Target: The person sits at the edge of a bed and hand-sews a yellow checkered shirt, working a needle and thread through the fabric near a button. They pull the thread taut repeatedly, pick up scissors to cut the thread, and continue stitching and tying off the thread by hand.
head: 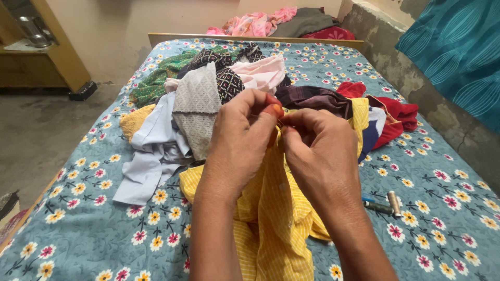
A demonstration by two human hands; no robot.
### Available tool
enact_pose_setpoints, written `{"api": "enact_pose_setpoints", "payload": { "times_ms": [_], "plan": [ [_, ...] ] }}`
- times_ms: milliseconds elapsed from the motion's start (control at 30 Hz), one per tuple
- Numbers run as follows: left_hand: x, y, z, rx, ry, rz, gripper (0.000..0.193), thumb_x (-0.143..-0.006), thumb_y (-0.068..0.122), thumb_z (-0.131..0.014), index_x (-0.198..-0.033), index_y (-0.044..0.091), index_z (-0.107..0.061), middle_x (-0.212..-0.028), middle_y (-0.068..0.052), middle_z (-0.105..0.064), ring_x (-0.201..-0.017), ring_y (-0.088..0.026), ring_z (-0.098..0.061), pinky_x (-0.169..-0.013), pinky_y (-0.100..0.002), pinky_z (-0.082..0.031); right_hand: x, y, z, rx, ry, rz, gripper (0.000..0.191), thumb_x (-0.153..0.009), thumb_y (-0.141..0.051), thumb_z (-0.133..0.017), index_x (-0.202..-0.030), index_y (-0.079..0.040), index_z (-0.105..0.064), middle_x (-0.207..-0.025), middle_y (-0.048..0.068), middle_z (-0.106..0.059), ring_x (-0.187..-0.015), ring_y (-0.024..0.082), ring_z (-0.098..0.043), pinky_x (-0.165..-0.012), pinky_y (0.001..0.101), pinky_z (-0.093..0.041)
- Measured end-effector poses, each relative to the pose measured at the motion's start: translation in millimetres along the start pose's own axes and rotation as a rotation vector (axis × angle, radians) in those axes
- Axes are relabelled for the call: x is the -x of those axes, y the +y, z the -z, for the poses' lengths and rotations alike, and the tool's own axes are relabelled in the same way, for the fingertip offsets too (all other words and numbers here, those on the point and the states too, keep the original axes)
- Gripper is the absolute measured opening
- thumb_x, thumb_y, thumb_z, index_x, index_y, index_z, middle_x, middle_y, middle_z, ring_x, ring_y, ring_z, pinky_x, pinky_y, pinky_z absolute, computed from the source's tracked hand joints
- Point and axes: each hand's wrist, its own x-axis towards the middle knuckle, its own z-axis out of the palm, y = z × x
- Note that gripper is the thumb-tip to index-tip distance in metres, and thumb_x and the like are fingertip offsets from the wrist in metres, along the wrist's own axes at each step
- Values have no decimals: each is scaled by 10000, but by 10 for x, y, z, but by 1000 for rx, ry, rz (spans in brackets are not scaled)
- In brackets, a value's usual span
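One bed (78,229), covered by a blue sheet with a flower print, fills most of the view and carries everything below. One teal curtain (458,52) hangs far to the right of both grips, against the wall. One loose heap of clothes (208,93) lies on the bed just beyond the hands: a pale blue garment (151,151) left of the left grip, a grey patterned piece (197,104) just above it, a green one (161,78) further back left, a pink one (260,73) behind, a dark maroon one (312,99) behind the right grip, a red one (396,114) to its right. A second, smaller pile (276,23) sits beyond the headboard. One yellow striped shirt (271,218) lies under and between both grips, running down toward the viewer. Two hands: left hand (239,143) and right hand (320,151), fingertips meeting at the shirt's upper edge. Both grips are pinched closed on the yellow cloth; anything smaller held between the fingertips is too small to tell. Two thread spools: a tan one (394,203) and a dark one (378,207), touching, on the sheet right of the right grip. No containers in view.
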Motion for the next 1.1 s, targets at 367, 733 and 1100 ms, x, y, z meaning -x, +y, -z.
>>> {"api": "enact_pose_setpoints", "payload": {
  "times_ms": [367, 733, 1100],
  "plan": [
    [25, 48, 31, 179, -54, 5, 336, -910, 89, -705, -1194, 34, -533, -858, -18, -710, -742, -39, -647, -648, -205, -524, -55, 121, -3, -389, -91, -122, 116, -932, -57, -671, -974, 14, -753, -818, 33, -752, -673, 86, -684, -580, 249, -534],
    [75, 14, 8, 445, -165, 129, 419, -892, 29, -703, -1263, 2, -511, -903, -70, -703, -782, -94, -688, -695, -233, -560, -145, 367, 1, -977, -166, -265, 202, -973, -54, -663, -1160, -4, -720, -873, 63, -703, -710, 99, -636, -649, 235, -530],
    [55, -58, 70, -359, -170, 352, 322, -880, 246, -763, -1141, 89, -660, -942, -58, -694, -835, -130, -637, -702, -254, -520, -263, 404, 136, -999, -181, -227, 162, -985, -88, -675, -1107, 14, -706, -897, 42, -692, -769, 120, -662, -723, 245, -570]
  ]
}}
